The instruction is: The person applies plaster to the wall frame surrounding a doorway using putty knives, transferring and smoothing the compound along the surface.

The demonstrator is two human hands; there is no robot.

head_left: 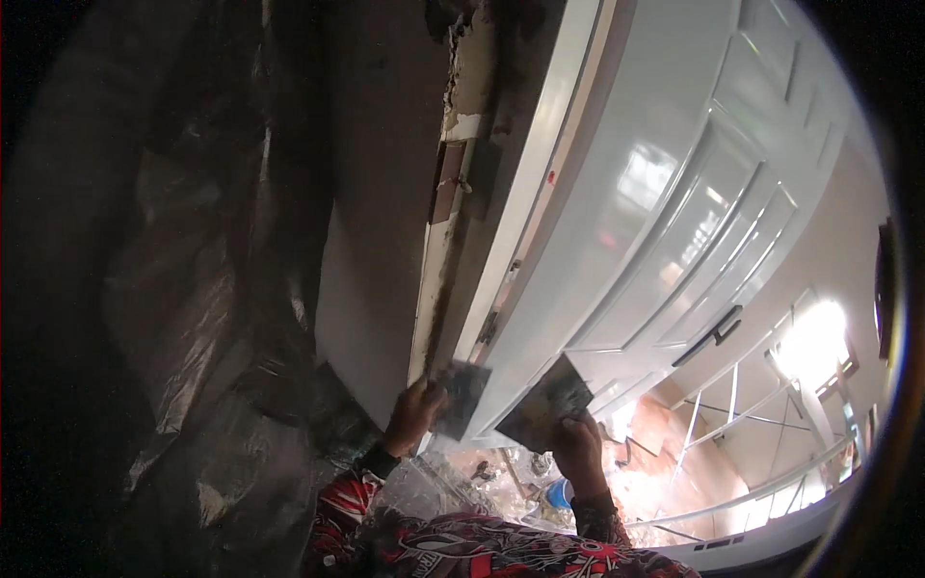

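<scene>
Narrow gap between blades [541,403], door [617,222] behind

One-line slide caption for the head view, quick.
Left hand grips a flat grey blade, right hand a smeared grey square-cornered plate, near a glossy white panelled door.

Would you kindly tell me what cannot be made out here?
In the head view:
Left plate: edge covered by the left hand.
Right plate: corner covered by the right hand.
White door: cut off by upper edge.
Bright opening: glare hides the view.
Blue object: too small to identify.
</scene>
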